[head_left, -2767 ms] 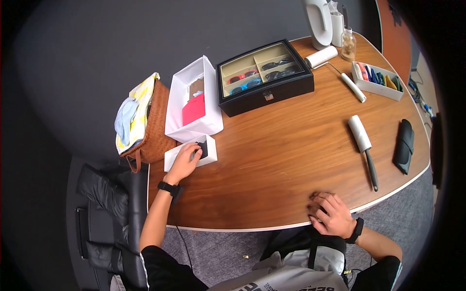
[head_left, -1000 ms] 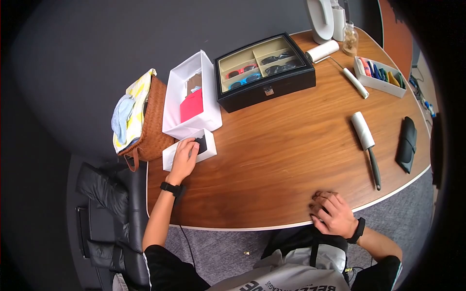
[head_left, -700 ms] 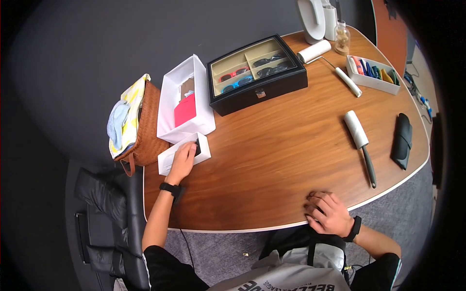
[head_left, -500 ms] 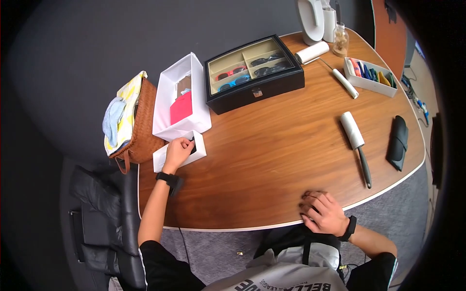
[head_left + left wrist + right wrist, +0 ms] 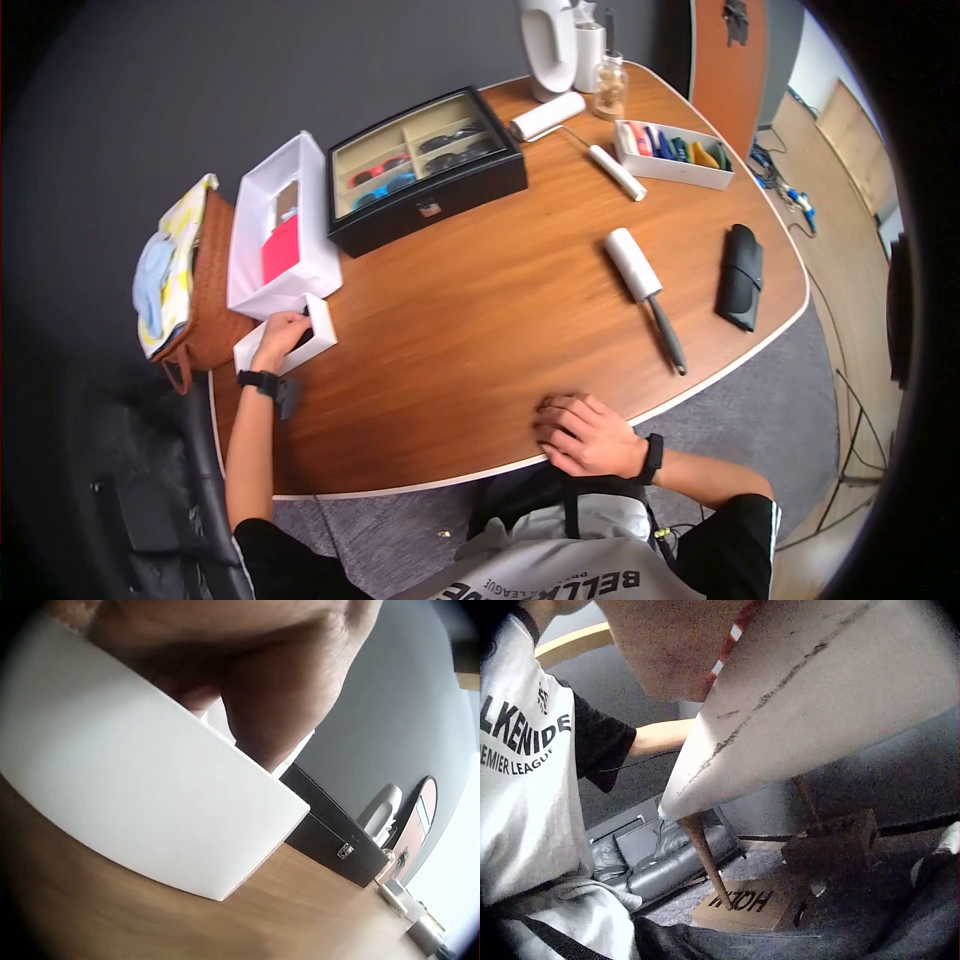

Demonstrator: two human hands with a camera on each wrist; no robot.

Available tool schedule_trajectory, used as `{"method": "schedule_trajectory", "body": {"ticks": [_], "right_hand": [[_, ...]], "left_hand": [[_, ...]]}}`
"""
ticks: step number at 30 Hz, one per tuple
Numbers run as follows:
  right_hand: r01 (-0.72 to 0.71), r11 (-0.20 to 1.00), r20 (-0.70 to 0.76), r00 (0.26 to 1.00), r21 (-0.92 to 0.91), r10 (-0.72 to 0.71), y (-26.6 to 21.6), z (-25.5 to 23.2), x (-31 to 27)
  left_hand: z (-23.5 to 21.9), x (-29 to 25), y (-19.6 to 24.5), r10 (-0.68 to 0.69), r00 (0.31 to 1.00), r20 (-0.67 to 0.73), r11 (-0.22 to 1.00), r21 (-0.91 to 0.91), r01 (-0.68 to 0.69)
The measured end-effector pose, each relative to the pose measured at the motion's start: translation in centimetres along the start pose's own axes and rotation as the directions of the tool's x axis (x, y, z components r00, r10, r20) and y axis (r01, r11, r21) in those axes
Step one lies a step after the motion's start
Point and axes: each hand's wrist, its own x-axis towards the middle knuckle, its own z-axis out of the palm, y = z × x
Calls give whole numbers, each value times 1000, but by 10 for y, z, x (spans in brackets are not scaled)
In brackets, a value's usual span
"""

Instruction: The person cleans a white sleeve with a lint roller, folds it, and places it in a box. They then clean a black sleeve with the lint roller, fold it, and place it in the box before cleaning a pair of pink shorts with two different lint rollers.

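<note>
My left hand (image 5: 282, 335) reaches down into a small white box (image 5: 318, 351) at the left of the table, fingers bunched and bent. A soft-looking black item (image 5: 306, 337) shows beside the fingers inside it; I cannot tell whether they grip it. In the left wrist view the white box wall (image 5: 150, 780) hides the fingertips, with the hand (image 5: 277, 690) over its rim. My right hand (image 5: 585, 437) rests at the table's near edge, fingers loosely curled, holding nothing.
Behind the small box stand a larger white bin (image 5: 318, 240), a wicker basket (image 5: 212, 290) and a black glasses case (image 5: 445, 211). To the right lie a lint roller (image 5: 634, 265), a long-handled roller (image 5: 548, 116), a black pouch (image 5: 741, 275) and a box of folded cloths (image 5: 690, 173).
The head view has turned right, so everything sits farther left. My left fingers, earlier stretched over the black item, are now drawn together in the box. The right hand stays at the table edge.
</note>
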Motion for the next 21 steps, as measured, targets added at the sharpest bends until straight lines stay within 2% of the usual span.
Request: {"method": "schedule_trajectory", "body": {"ticks": [2,4,6,10,13,14,16,17,20,21], "right_hand": [[-25,999,16,1000,-21,25,-1,0,0],[-8,1000,17,1000,0,8,-1,-2,2],[-31,999,16,999,-20,31,-1,0,2],[-29,999,6,1000,-31,29,-2,-1,3],[-25,999,12,1000,-21,25,-2,-2,3],[-29,999,21,999,-24,30,-2,-2,4],[-32,999,2,999,-17,32,-3,-2,5],[-34,999,2,999,-23,34,-4,-2,5],[-40,999,-6,999,-27,40,-5,-1,7],[-38,999,-9,999,-30,38,-5,-1,7]], "left_hand": [[-7,1,-4,-29,996,90,998,-50,34],[-12,-12,9,-47,996,81,997,-55,51],[-14,-26,19,-2,996,84,994,-110,11],[-25,-27,9,18,1000,25,973,-229,-12],[-31,-36,14,74,996,-54,860,-502,-91],[-33,-41,18,70,996,-62,862,-499,-92],[-38,-53,29,138,985,-99,732,-660,-169],[-38,-60,34,136,985,-107,734,-657,-173],[-34,-78,46,243,969,-32,701,-685,-199],[-27,-92,61,288,957,-18,703,-675,-224]]}}
